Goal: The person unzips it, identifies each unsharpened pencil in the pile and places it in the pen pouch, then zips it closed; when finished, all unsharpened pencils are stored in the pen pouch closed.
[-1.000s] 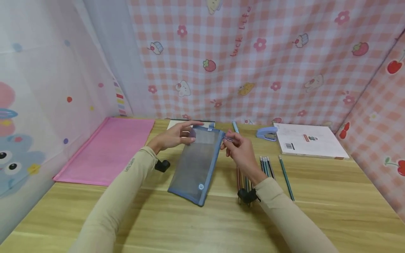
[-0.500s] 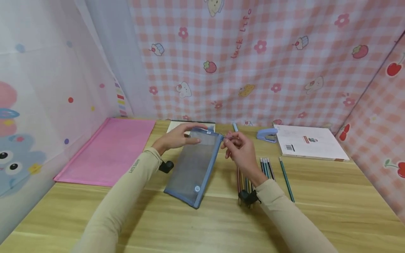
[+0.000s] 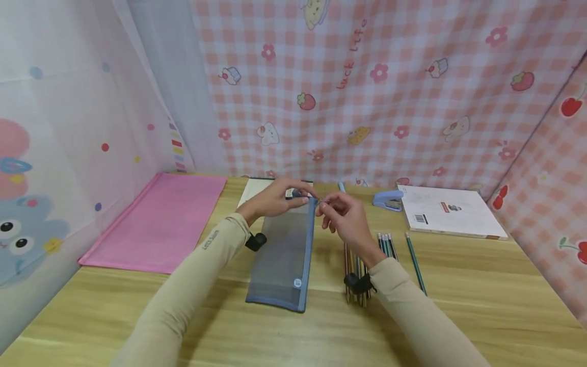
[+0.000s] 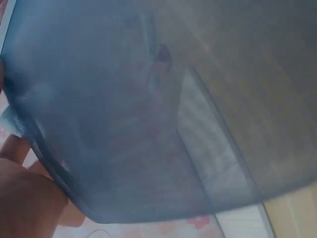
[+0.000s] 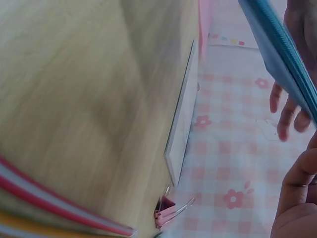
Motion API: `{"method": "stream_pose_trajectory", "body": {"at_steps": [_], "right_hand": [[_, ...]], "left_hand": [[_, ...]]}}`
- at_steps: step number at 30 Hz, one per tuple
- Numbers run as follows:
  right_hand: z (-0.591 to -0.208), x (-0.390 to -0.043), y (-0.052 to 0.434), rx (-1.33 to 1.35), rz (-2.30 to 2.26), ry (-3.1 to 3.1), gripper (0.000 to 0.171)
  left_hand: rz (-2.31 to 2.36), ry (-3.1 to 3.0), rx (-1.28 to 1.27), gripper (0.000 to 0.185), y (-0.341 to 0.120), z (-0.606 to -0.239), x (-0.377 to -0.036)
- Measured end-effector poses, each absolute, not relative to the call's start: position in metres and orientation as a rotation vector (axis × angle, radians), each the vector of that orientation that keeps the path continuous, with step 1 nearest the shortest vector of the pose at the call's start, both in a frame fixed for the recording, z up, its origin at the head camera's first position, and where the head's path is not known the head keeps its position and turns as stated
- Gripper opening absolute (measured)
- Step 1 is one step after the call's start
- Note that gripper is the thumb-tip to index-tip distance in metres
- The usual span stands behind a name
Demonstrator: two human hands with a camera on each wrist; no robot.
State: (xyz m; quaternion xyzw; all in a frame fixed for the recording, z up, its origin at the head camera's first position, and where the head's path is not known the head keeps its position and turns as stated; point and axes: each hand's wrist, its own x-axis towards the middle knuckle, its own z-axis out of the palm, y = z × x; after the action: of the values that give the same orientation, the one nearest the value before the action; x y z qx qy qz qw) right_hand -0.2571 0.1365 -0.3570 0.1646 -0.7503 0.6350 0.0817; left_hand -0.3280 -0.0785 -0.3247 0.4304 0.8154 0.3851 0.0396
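Pouch: blue mesh pouch (image 3: 285,252) lies lengthwise on the desk (image 3: 481,285), far end lifted.
Left hand (image 3: 275,200): clamped on far end.
Right hand (image 3: 344,218): zipper pull (image 3: 319,203) pinched.
Pencils (image 3: 385,244): beside the right wrist.

Your wooden table (image 3: 481,285) carries a pink folder (image 3: 160,219), mesh pouch (image 3: 284,255), pencils (image 3: 390,244), stapler (image 3: 387,200) and book (image 3: 451,211).

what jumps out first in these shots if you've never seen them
Both hands meet at the far end of a blue mesh zip pouch in the middle of the wooden table: the left hand grips its top edge, and the right hand pinches at its corner. A flat pink folder lies left, striped pencils right.
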Motion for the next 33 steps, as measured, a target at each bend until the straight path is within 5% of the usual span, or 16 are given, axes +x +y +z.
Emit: {"method": "stream_pose_trajectory", "body": {"at_steps": [23, 33], "right_hand": [[-0.37, -0.25, 0.12, 0.602, 1.75, -2.393, 0.016], [-0.377, -0.225, 0.115, 0.862, 1.516, -2.698, 0.032]], "left_hand": [[1.263, 2.562, 1.23, 0.017, -0.086, -0.322, -0.338], [1.339, 2.582, 1.149, 0.018, -0.096, -0.321, -0.345]]}}
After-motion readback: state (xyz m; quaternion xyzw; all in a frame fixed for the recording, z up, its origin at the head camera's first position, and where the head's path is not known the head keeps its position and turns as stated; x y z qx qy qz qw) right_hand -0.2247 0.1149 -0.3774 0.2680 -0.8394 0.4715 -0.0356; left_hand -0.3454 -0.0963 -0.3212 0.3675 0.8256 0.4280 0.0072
